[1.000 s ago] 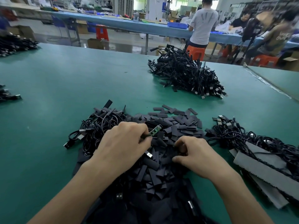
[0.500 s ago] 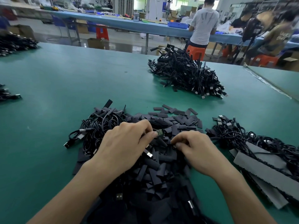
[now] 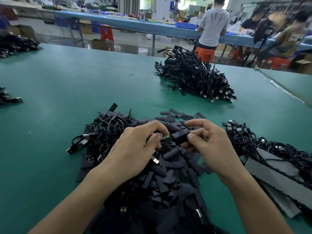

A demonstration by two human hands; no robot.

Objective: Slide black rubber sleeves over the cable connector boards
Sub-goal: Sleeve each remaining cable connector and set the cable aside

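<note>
My left hand [image 3: 135, 149] pinches a small green connector board [image 3: 166, 138] on a black cable; only the board's tip shows past my thumb. My right hand [image 3: 211, 142] grips a black rubber sleeve [image 3: 179, 136] between thumb and fingers, its open end touching the board's tip. Both hands hover just above a heap of loose black sleeves [image 3: 168, 174] on the green table [image 3: 67, 98]. A tangle of black cables [image 3: 104, 132] lies under and left of my left hand.
A second cable bundle [image 3: 270, 147] lies at my right on grey foam strips [image 3: 278, 179]. A big pile of cables [image 3: 194, 78] sits farther back. More cables lie at the left edge [image 3: 8, 98]. People work at a blue bench behind.
My right hand picked a sleeve from the heap, rose and moved toward the left hand. The sleeve's mouth now meets the board, which my left hand has kept held.
</note>
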